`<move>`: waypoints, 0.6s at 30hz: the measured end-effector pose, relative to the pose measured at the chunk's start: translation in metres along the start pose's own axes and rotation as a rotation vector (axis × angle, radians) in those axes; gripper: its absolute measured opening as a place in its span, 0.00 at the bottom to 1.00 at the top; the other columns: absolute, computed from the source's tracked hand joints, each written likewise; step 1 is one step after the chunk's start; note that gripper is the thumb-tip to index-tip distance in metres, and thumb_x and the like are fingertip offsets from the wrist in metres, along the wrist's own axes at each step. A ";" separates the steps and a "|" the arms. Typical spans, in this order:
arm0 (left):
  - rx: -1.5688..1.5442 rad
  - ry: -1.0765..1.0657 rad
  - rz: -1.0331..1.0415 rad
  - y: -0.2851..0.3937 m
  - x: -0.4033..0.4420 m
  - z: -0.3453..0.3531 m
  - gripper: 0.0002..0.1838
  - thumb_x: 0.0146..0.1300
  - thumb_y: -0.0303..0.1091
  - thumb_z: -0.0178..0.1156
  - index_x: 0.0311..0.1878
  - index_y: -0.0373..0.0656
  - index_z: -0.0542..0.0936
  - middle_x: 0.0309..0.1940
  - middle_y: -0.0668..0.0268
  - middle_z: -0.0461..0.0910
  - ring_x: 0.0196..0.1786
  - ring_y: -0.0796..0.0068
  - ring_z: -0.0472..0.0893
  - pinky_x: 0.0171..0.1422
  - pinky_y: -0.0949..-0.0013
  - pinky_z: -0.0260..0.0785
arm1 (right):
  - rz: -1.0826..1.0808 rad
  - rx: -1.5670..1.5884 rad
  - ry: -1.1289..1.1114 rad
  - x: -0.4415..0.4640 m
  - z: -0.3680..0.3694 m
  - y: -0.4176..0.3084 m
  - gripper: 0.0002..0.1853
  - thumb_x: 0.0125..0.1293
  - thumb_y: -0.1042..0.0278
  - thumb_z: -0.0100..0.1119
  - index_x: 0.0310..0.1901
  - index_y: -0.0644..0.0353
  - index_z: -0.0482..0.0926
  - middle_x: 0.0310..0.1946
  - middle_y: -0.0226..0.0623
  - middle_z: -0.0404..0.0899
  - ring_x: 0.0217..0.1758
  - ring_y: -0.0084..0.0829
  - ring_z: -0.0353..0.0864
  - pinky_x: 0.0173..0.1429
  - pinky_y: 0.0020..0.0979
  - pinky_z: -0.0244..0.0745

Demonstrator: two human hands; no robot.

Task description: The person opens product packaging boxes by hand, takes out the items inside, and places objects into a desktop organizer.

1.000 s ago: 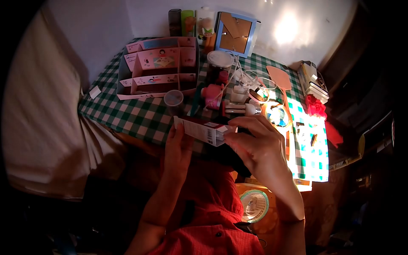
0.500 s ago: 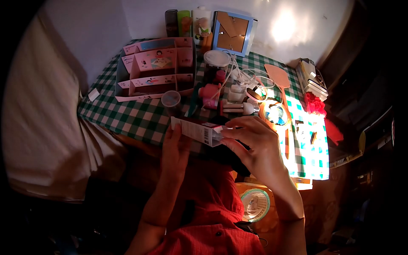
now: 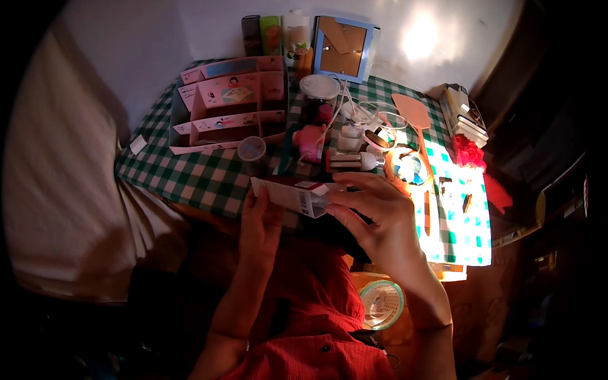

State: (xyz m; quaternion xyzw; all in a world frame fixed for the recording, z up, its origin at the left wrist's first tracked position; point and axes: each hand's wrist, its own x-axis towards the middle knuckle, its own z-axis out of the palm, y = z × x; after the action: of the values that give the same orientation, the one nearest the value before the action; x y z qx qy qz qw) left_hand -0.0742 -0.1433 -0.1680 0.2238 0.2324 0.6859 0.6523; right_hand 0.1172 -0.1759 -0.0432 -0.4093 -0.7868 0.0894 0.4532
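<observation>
A small white and dark-red cardboard box (image 3: 286, 195), with a barcode near its right end, is held over the table's front edge. My left hand (image 3: 261, 221) is closed round its left end. The thumb and fingers of my right hand (image 3: 380, 212) pinch at the right end, where a pale flap stands open. Whether anything lies inside the box I cannot tell. Just beyond it are a clear plastic cup (image 3: 252, 149) and a compact fluorescent bulb (image 3: 354, 161).
A pink divided organizer (image 3: 229, 117) stands on the green checked tablecloth (image 3: 209, 180). Behind are bottles (image 3: 296, 35) and a blue picture frame (image 3: 342, 50). White cables (image 3: 364, 114), an orange fly swatter (image 3: 413, 111) and a red flower (image 3: 468, 152) lie to the right. A basket (image 3: 381, 305) sits below.
The box has tipped slightly and moved a little left with my left hand. My right hand stays at its open end. The whole view has shifted slightly.
</observation>
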 end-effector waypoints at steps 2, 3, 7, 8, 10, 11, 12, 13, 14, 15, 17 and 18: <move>-0.021 -0.020 0.000 -0.002 0.001 -0.003 0.15 0.73 0.39 0.48 0.56 0.42 0.70 0.51 0.67 0.75 0.55 0.74 0.73 0.63 0.67 0.63 | -0.028 -0.026 -0.037 0.002 -0.001 -0.007 0.09 0.53 0.71 0.69 0.37 0.59 0.82 0.44 0.39 0.81 0.47 0.40 0.81 0.44 0.36 0.79; -0.041 -0.012 -0.005 -0.002 0.002 -0.004 0.14 0.73 0.39 0.48 0.56 0.42 0.70 0.50 0.67 0.75 0.54 0.74 0.74 0.61 0.67 0.64 | -0.046 -0.039 -0.067 0.003 -0.003 -0.009 0.09 0.53 0.72 0.68 0.36 0.60 0.81 0.44 0.38 0.80 0.46 0.40 0.81 0.42 0.36 0.80; -0.028 -0.049 -0.005 0.002 -0.004 0.006 0.13 0.74 0.39 0.46 0.55 0.43 0.71 0.49 0.68 0.76 0.51 0.76 0.75 0.57 0.69 0.67 | -0.052 -0.058 -0.033 0.003 -0.002 -0.018 0.08 0.52 0.74 0.67 0.35 0.61 0.81 0.42 0.36 0.80 0.43 0.38 0.81 0.37 0.36 0.79; -0.025 -0.053 -0.009 0.004 -0.005 0.009 0.13 0.74 0.39 0.46 0.55 0.43 0.71 0.49 0.68 0.76 0.51 0.76 0.75 0.57 0.69 0.67 | -0.049 -0.061 -0.028 0.003 -0.003 -0.019 0.08 0.52 0.74 0.67 0.35 0.61 0.81 0.42 0.36 0.80 0.43 0.38 0.81 0.37 0.36 0.79; 0.007 -0.076 -0.004 0.006 -0.005 0.012 0.13 0.74 0.39 0.46 0.55 0.43 0.71 0.48 0.68 0.76 0.51 0.77 0.75 0.57 0.69 0.67 | -0.006 -0.030 -0.060 0.004 -0.005 -0.022 0.08 0.51 0.75 0.67 0.34 0.61 0.81 0.40 0.36 0.80 0.42 0.38 0.81 0.38 0.36 0.79; 0.009 -0.078 -0.004 0.006 -0.005 0.011 0.13 0.74 0.39 0.46 0.55 0.43 0.71 0.48 0.68 0.76 0.51 0.77 0.75 0.57 0.69 0.67 | -0.005 -0.030 -0.057 0.004 -0.005 -0.022 0.08 0.51 0.75 0.67 0.34 0.61 0.81 0.40 0.36 0.80 0.42 0.38 0.81 0.38 0.36 0.79; 0.006 -0.085 -0.013 0.006 -0.005 0.011 0.15 0.73 0.41 0.50 0.55 0.43 0.70 0.48 0.68 0.77 0.52 0.76 0.76 0.58 0.68 0.68 | 0.020 0.010 -0.082 0.004 -0.006 -0.022 0.07 0.51 0.76 0.67 0.34 0.61 0.81 0.40 0.36 0.79 0.41 0.39 0.81 0.38 0.36 0.79; 0.002 -0.091 -0.022 0.005 -0.005 0.010 0.17 0.71 0.43 0.53 0.55 0.44 0.70 0.48 0.68 0.77 0.52 0.76 0.76 0.59 0.67 0.68 | 0.046 0.050 -0.108 0.004 -0.007 -0.021 0.07 0.51 0.77 0.67 0.33 0.61 0.82 0.39 0.37 0.79 0.40 0.40 0.81 0.39 0.37 0.78; 0.003 -0.091 -0.023 0.004 -0.005 0.008 0.17 0.71 0.43 0.53 0.55 0.44 0.70 0.48 0.68 0.77 0.52 0.76 0.76 0.59 0.67 0.68 | 0.047 0.050 -0.108 0.004 -0.008 -0.021 0.07 0.51 0.77 0.67 0.33 0.61 0.82 0.39 0.37 0.79 0.40 0.40 0.81 0.39 0.37 0.78; -0.006 -0.094 -0.031 0.003 -0.005 0.007 0.17 0.71 0.43 0.53 0.55 0.44 0.70 0.48 0.68 0.77 0.52 0.76 0.76 0.59 0.67 0.68 | 0.100 0.088 -0.140 0.005 -0.009 -0.020 0.07 0.50 0.77 0.67 0.33 0.62 0.82 0.40 0.38 0.79 0.39 0.41 0.81 0.39 0.36 0.78; -0.015 -0.099 -0.038 0.002 -0.004 0.005 0.16 0.71 0.43 0.53 0.55 0.44 0.70 0.48 0.68 0.77 0.52 0.77 0.76 0.59 0.67 0.68 | 0.151 0.124 -0.171 0.007 -0.011 -0.018 0.07 0.50 0.77 0.68 0.33 0.62 0.82 0.40 0.39 0.79 0.39 0.42 0.81 0.40 0.36 0.78; -0.006 -0.101 -0.031 0.002 -0.004 0.005 0.16 0.71 0.42 0.53 0.55 0.44 0.70 0.48 0.68 0.77 0.52 0.76 0.76 0.59 0.67 0.68 | 0.170 0.141 -0.186 0.006 -0.010 -0.015 0.07 0.51 0.77 0.67 0.34 0.63 0.82 0.40 0.40 0.78 0.38 0.43 0.81 0.40 0.36 0.78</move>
State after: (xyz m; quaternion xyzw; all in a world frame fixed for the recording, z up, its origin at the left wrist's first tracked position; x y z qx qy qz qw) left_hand -0.0728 -0.1469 -0.1625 0.2527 0.2006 0.6642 0.6743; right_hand 0.1149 -0.1837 -0.0254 -0.4316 -0.7797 0.2198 0.3968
